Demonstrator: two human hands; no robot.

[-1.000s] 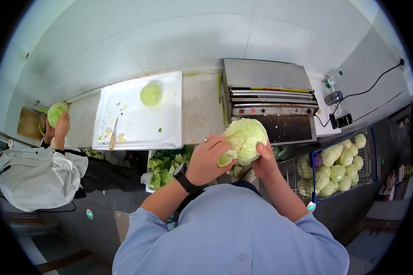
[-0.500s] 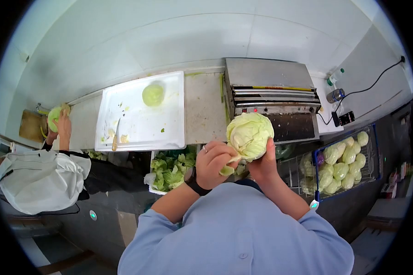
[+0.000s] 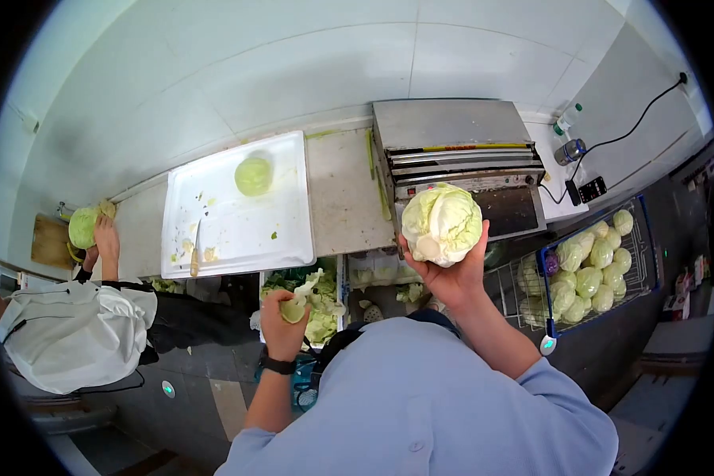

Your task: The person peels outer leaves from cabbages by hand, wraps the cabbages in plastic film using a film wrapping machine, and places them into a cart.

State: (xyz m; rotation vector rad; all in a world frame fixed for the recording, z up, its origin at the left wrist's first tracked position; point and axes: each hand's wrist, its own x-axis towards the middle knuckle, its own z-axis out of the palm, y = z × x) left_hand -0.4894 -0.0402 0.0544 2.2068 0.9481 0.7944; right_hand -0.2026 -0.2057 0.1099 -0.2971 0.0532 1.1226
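Observation:
My right hand (image 3: 460,278) holds up a pale green cabbage (image 3: 442,224) from below, in front of the steel wrapping machine (image 3: 460,127). To the left, my left hand (image 3: 280,324) grips a torn cabbage leaf (image 3: 295,308) over a bin of loose leaves (image 3: 323,321) below the counter's edge. On the counter, a white tray (image 3: 238,198) bears another cabbage (image 3: 253,176), a knife (image 3: 195,252) and leaf scraps.
At the left a person in a white top (image 3: 75,337) holds a cabbage (image 3: 82,228) near a wooden board (image 3: 51,240). Wrapped cabbages (image 3: 589,282) fill a blue-edged cart (image 3: 650,238) at the right. A bottle (image 3: 567,119) stands by the wall.
My left hand has pulled away from the cabbage and moved left over the bin with a torn leaf. My right hand alone now holds the cabbage, slightly higher.

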